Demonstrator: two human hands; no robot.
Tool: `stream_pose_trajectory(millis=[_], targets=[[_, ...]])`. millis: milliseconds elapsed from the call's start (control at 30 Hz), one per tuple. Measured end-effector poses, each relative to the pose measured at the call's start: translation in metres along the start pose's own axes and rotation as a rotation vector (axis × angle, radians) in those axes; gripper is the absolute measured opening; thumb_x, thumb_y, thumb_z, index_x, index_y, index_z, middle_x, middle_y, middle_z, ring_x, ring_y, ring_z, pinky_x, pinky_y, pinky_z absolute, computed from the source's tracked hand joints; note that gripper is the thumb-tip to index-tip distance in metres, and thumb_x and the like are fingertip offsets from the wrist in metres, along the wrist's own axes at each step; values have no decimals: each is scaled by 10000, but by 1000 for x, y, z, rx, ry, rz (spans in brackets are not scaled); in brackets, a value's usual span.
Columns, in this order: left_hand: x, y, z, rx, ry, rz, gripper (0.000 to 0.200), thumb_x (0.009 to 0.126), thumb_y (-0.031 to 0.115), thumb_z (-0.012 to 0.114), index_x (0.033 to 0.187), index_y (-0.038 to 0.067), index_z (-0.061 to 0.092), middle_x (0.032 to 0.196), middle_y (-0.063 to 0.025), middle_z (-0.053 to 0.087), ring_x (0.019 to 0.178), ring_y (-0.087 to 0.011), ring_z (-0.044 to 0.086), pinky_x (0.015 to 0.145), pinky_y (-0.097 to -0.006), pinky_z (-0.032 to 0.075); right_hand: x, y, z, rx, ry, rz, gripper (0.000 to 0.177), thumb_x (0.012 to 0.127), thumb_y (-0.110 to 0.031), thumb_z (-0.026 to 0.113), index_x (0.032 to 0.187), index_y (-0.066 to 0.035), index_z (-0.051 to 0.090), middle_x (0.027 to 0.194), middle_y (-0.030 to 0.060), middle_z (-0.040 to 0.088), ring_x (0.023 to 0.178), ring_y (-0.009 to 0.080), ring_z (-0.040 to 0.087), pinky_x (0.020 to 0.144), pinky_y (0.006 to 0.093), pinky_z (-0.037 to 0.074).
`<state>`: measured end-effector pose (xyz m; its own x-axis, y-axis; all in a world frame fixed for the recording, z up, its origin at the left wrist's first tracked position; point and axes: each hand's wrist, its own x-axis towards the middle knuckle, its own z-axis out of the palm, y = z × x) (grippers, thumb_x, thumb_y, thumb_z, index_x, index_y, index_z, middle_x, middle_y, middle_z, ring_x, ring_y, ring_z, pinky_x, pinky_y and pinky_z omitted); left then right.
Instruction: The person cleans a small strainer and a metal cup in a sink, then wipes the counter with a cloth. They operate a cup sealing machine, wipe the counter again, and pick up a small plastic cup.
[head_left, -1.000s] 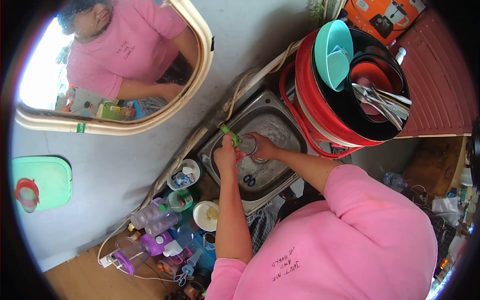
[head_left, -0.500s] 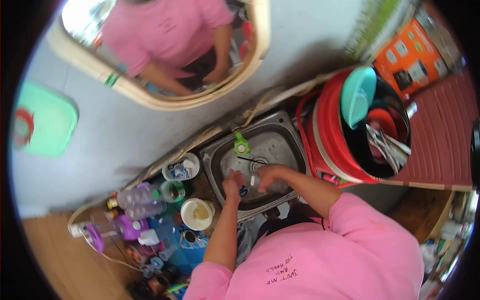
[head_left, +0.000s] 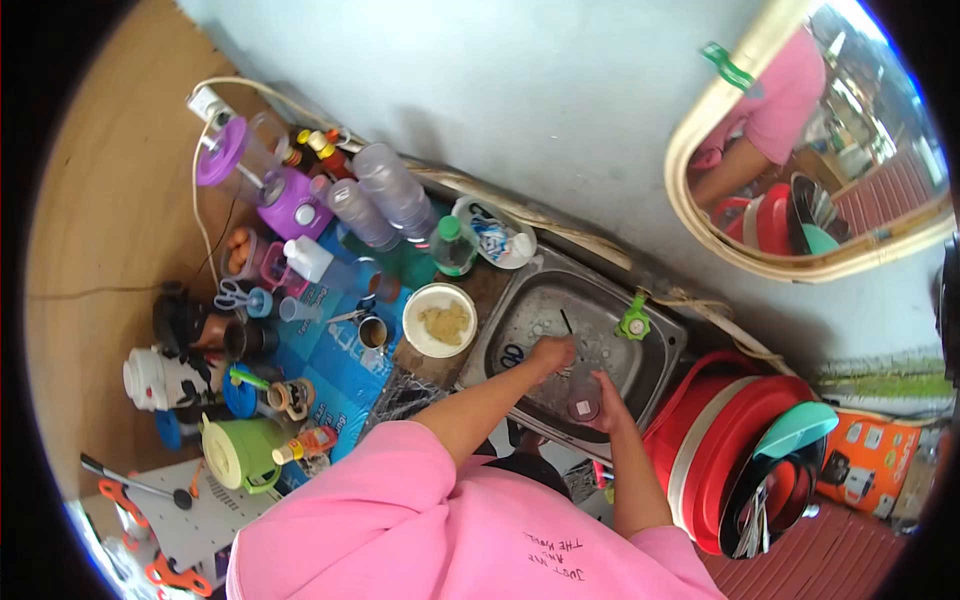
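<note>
Left hand (head_left: 553, 352) is off the tap (head_left: 633, 322) now, closure unclear — right hand (head_left: 604, 404) clamped on glass (head_left: 583, 392) over sink (head_left: 520, 300); wet hold could slip, cracking it.

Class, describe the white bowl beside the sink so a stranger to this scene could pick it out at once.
Find the steel sink under the grey wall. Just off its rim, on the side away from the red tub, sits a round white bowl. Unlike the bottles and cups nearby, it is wide, open and holds a tan heap.
</note>
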<state>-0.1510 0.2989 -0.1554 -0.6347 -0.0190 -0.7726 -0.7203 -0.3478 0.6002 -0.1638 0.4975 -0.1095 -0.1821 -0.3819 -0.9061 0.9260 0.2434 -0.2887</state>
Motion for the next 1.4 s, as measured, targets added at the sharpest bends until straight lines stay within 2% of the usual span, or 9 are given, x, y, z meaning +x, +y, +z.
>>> stream_pose_trajectory(millis=[33,100,200,433,600,733,833,1033,1400], targets=[[-16,4,0,-19,13,6,432,954,410,604,1141,22,643,1097,-142,701,991,-269,687,868,-393,547,16,11,-10,178,-25,-8,583,834,-601,605,1167,-123,642,939,44,698,820,246,689,663,394,569],[-60,17,2,545,-32,709,449,909,398,655,1226,82,613,1124,-146,680,1040,-296,669,871,-407,547,26,11,-8,342,-51,-17,621,841,-627,586,1171,-104,637,952,48,701,817,258,694,687,400,578],[-147,51,-5,914,-148,1210,544,818,278,729,1314,139,556,1191,-147,632,1102,-325,634,884,-414,546,2,-4,49,702,-76,26,651,885,-648,532,1324,-168,533,1253,71,622,1121,275,633,922,427,543],[-234,101,-22,1082,115,1309,730,674,114,777,1356,152,521,1316,-142,554,1150,-371,600,875,-436,562,-84,-21,127,413,-367,-349,708,899,-661,495,1359,-123,511,1351,114,563,1196,314,597,940,441,549],[-286,121,-24,663,162,1556,674,723,162,796,1347,118,544,1305,-188,544,1129,-379,616,890,-447,565,-37,-21,95,462,-779,-522,649,981,-563,396,1381,-64,505,1386,131,550,1272,312,536,1092,489,421],[-259,99,-29,816,256,1416,649,747,178,800,1342,105,553,1300,-188,550,1124,-399,617,901,-452,556,-19,-30,98,714,-558,-410,637,987,-521,414,1388,-34,498,1380,139,552,1283,310,518,1136,495,366],[-262,89,-41,708,203,1471,664,758,191,799,1362,102,539,1337,-186,529,1154,-408,601,924,-447,543,-30,-22,108,525,-538,-693,608,971,-493,469,1359,-30,533,1335,141,585,1259,302,535,1127,482,366],[-295,106,-90,838,239,1141,671,781,224,797,1385,117,524,1357,-179,527,1193,-354,590,975,-422,516,-43,-37,127,615,-512,-316,573,907,-463,543,1287,-36,591,1323,144,604,1233,306,556,1077,490,404],[-378,218,-250,857,1166,1202,663,719,113,828,1328,63,569,1243,-169,642,1121,-308,640,949,-385,513,-23,-10,64,715,-63,-229,409,888,-320,568,1171,-29,620,1234,111,635,1193,309,555,1098,509,399]])
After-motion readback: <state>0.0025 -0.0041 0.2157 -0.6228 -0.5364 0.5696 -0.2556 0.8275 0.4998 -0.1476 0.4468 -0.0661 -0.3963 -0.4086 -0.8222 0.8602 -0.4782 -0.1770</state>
